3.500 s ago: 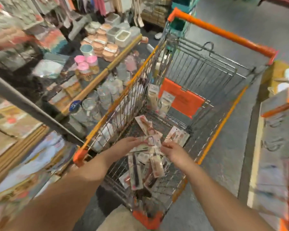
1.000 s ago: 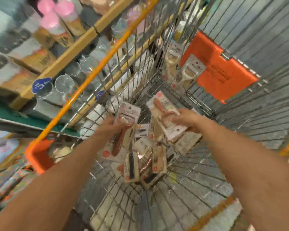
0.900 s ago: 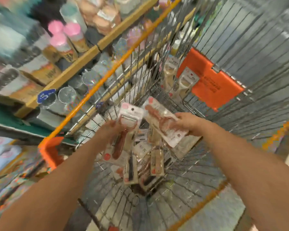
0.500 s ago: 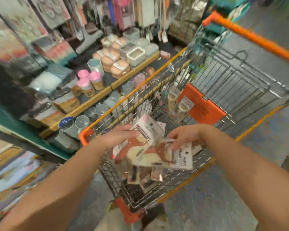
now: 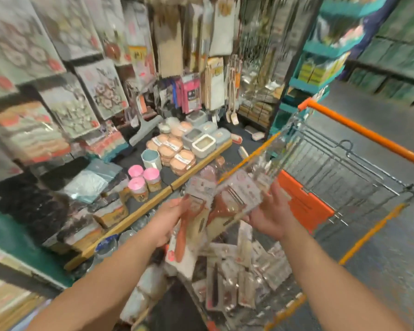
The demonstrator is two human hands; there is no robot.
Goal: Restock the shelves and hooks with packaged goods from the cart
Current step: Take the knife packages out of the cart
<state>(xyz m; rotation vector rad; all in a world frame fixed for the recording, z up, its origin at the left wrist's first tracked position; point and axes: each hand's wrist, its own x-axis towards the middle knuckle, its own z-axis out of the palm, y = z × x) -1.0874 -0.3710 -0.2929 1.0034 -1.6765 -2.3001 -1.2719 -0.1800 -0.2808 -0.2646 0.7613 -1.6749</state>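
My left hand [image 5: 168,220] grips a carded pack with a reddish-brown peeler [image 5: 193,218], held upright above the cart. To its right, my right hand [image 5: 271,212] holds a second peeler pack [image 5: 237,199], tilted toward the left one so the two packs overlap. Below my hands lie several more carded packs [image 5: 234,275] on the floor of the wire cart [image 5: 339,173]. The view is blurred by motion.
A wooden-edged shelf [image 5: 153,199] on the left carries pink-lidded jars [image 5: 142,180], round tan containers [image 5: 175,151] and white boxes [image 5: 203,144]. Hanging packaged goods [image 5: 191,94] fill the wall hooks above. The cart's orange handle [image 5: 363,132] runs at the right; grey aisle floor lies beyond.
Both hands have lifted the two peeler packs up out of the cart. The view has swung upward toward the shelves and hooks.
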